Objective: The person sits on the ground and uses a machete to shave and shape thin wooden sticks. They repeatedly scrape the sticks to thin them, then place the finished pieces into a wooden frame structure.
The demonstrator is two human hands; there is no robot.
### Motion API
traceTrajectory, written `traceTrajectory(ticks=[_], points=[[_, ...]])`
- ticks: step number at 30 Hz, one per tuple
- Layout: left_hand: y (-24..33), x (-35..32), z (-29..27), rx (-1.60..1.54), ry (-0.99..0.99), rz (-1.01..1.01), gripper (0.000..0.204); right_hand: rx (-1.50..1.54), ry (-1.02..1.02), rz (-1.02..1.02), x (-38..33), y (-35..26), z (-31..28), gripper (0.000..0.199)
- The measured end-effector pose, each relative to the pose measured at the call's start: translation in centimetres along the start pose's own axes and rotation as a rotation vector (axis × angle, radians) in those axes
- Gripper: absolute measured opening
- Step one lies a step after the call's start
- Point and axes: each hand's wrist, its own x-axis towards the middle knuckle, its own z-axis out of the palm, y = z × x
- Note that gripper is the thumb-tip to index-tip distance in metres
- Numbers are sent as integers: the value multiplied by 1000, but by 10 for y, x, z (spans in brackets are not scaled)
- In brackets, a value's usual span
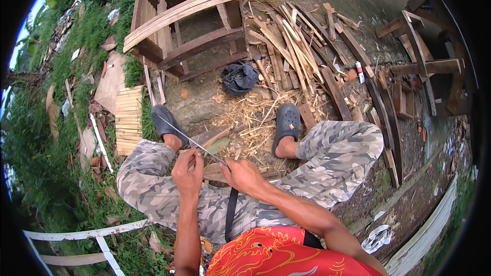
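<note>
My right hand [243,175] is closed round the dark handle end of a long, thin metal blade [197,144], seen nearly edge-on, which looks like a long knife. It slants up and left over my lap toward my left clog. Just left of the handle, my left hand [187,174] is pinched shut close below the blade. Whatever its fingertips hold is too small to make out. Under the blade, between my feet, lie pieces of wood [219,145] among pale shavings [250,117]. A black strap [231,214] hangs across my lap.
Ahead stands a wooden frame [199,48] with slats. A dark cloth bundle [239,77] and a hammer [264,73] lie near it. Split wood strips [291,41] are piled to the right, by a small wooden box [403,100]. Bamboo slats [129,117] lie on the left.
</note>
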Motion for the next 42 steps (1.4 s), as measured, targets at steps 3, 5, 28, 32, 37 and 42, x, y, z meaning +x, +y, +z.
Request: traceTrajectory(ticks=[3, 5, 28, 32, 37, 42], points=[[3, -2, -2, 34, -16, 19, 15, 12, 0, -49, -2, 4, 0, 27], [3, -1, -4, 49, -36, 42, 14, 24, -14, -81, -1, 7, 1, 26], [-1, -5, -19, 137, -139, 144, 14, 65, -115, 33, 9, 17, 12, 26], [-2, -7, -21, 165, -151, 175, 14, 50, -66, 22, 13, 25, 20, 26], [-4, -6, -23, 173, -120, 111, 13, 6, -98, 12, 19, 35, 30, 25], [-6, -5, -23, 206, -114, 168, 13, -99, -47, 102, 32, 45, 33, 28]])
